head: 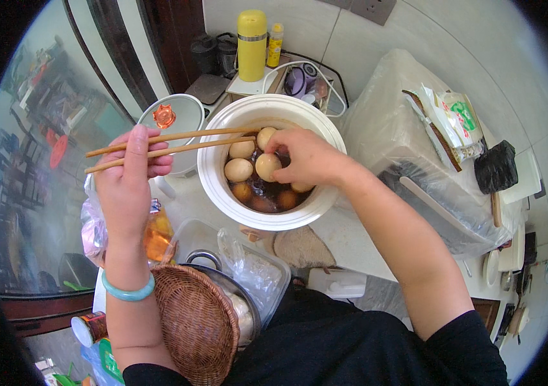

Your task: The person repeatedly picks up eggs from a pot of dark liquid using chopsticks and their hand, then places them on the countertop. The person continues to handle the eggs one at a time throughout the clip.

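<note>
My left hand (131, 161) holds a pair of wooden chopsticks (187, 136), whose tips reach over the left part of a white ceramic pot (211, 188). Dark brown liquid (260, 190) fills the pot's lower part, and several boiled eggs sit in it, some pale, some browner and partly submerged. With thumb and fingers my right hand (303, 157) grips a pale brown egg (268, 167) inside the pot. Another egg (238, 170) lies to its left. A jade-coloured bangle (128, 291) is on my left wrist.
A lid with an orange knob (164, 116) stands left of the pot. Behind are a yellow thermos (251, 48) and a white cable. Nearer me are a brown wicker basket (192, 313) and a clear plastic tub (281, 270). A plastic-covered appliance (389, 111) stands right.
</note>
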The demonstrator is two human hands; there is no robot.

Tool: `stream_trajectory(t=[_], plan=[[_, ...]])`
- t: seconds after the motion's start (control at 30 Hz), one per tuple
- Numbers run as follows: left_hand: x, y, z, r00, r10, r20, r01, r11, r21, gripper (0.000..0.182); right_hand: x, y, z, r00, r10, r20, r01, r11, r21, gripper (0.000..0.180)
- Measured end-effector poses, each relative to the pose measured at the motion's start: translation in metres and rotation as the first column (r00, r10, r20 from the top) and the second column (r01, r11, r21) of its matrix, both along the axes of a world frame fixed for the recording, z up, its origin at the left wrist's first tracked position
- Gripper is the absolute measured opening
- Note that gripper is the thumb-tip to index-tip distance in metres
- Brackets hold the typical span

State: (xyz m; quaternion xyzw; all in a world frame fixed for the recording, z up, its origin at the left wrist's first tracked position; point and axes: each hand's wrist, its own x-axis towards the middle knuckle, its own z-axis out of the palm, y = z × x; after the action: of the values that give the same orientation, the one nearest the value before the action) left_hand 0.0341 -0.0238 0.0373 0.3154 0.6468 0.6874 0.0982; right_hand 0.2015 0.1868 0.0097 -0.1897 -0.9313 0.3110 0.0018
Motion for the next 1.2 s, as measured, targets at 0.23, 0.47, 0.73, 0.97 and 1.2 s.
stream_trajectory(t=[0.23,0.47,0.73,0.97,1.2], plan=[[-0.008,-0.008,0.000,0.998,0.049,0.035,-0.050,0.998,0.035,0.036,0.007,0.009,-0.007,0.946,-0.325,-0.023,0.148,0.491,-0.858,0.039],[-0.005,-0.012,-0.003,0.998,0.038,0.057,-0.039,0.999,0.023,0.036,0.008,0.015,-0.006,0.964,-0.260,-0.064,0.037,0.365,-0.930,0.039],[-0.004,-0.014,-0.004,0.998,0.045,0.052,-0.046,0.999,0.018,0.036,0.011,0.017,-0.007,0.982,-0.153,-0.114,-0.060,0.321,-0.945,0.040],[-0.001,-0.010,-0.013,0.998,0.006,0.067,-0.005,1.000,-0.018,0.036,0.020,0.002,0.001,0.981,-0.060,-0.182,-0.032,0.884,-0.467,0.046],[0.013,0.001,-0.017,0.999,-0.002,0.051,0.005,0.997,-0.076,0.037,0.041,-0.010,0.000,0.977,-0.026,-0.212,0.018,0.999,-0.039,0.046]])
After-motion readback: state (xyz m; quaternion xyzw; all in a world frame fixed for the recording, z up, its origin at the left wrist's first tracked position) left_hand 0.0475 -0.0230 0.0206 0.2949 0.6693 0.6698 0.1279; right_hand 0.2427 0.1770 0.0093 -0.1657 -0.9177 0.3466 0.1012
